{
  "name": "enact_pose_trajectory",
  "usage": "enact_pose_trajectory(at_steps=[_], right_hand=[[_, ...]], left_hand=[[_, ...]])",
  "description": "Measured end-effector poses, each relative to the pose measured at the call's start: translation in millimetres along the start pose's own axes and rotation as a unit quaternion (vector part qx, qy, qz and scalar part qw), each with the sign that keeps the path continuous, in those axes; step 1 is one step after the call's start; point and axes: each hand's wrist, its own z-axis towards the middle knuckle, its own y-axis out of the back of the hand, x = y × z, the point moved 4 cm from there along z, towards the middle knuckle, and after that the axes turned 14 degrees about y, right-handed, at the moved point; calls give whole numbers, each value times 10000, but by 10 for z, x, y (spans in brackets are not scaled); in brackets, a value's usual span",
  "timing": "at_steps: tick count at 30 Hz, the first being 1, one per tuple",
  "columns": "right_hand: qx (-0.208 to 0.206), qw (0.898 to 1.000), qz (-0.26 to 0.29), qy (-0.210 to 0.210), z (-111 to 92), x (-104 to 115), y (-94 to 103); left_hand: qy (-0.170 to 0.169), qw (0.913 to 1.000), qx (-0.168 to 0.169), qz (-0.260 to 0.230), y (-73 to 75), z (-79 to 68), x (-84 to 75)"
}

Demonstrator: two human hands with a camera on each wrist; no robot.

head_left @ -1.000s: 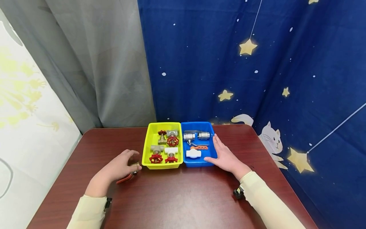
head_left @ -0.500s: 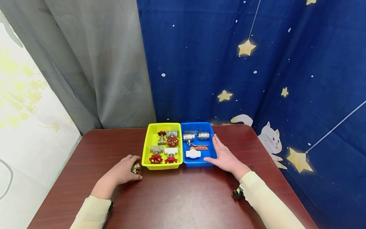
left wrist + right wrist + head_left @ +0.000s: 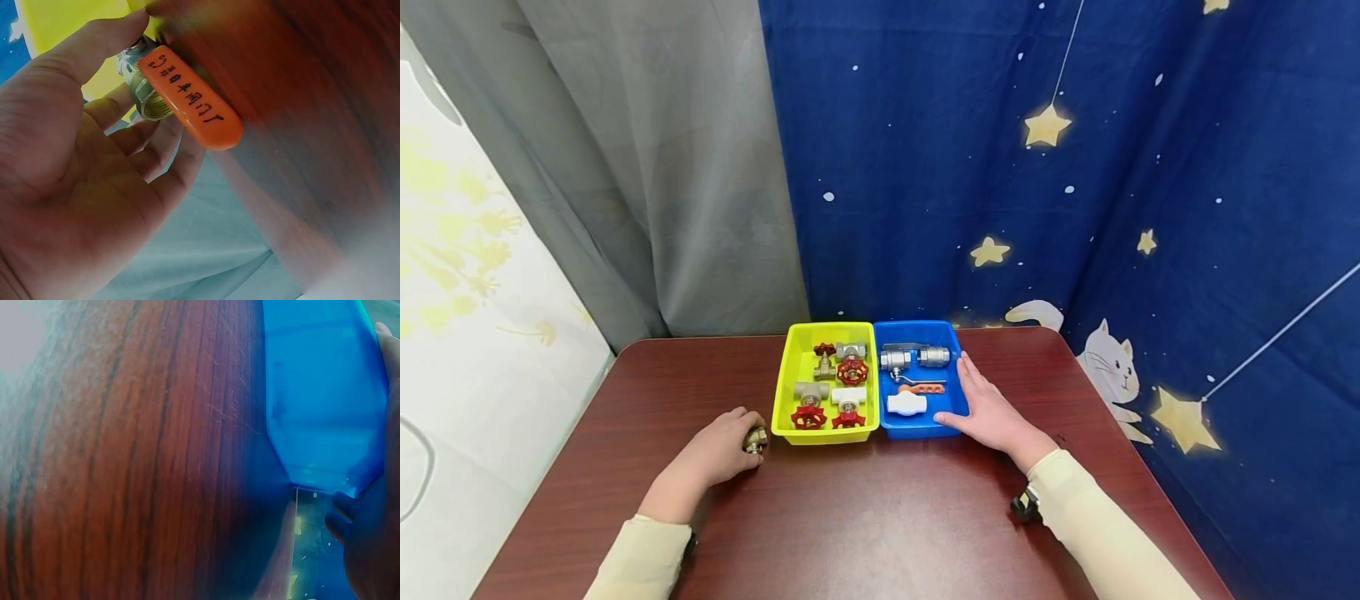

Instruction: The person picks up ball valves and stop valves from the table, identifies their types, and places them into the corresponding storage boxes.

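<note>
My left hand (image 3: 718,450) pinches a brass ball valve (image 3: 755,440) on the table, just left of the yellow bin. In the left wrist view, the thumb and curled fingers lie about its body, and its orange lever (image 3: 194,103), marked with black handwriting, points away from the palm. My right hand (image 3: 994,414) rests at the right side of the blue bin (image 3: 917,432), fingers straight along the side and thumb at the front rim. The right wrist view shows the bin's outer wall (image 3: 325,394) beside the fingers.
A yellow bin (image 3: 827,437) stands against the blue bin, holding several valves with red handwheels (image 3: 808,417). Inside the blue one lie metal valves with levers (image 3: 895,360), an orange lever (image 3: 921,388) and a white plastic valve (image 3: 907,405). Curtains (image 3: 925,208) hang behind the table.
My left hand has turned and shifted slightly down around the valve. Its thumb has come in against the valve, and the lever is now hidden in the head view. The right hand stays put.
</note>
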Motion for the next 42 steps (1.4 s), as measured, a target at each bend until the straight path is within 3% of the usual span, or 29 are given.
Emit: enact_pose_trajectory(at_steps=[13,24,35,42], right_hand=[[11,10000,-22,-33,9,-4,-12],[16,10000,30,-60,2,21,1],[24,10000,-15,-56,0,-10,-17],[35,10000,-7,-57,1,-4,-13]], left_hand=[[-226,9996,125,-80,-54,52,71],[-99,9995,247,-168,-31,36,75],[-220,9994,17,-279,38,64,137],[-295,9986,-97,-432,162,38,111]])
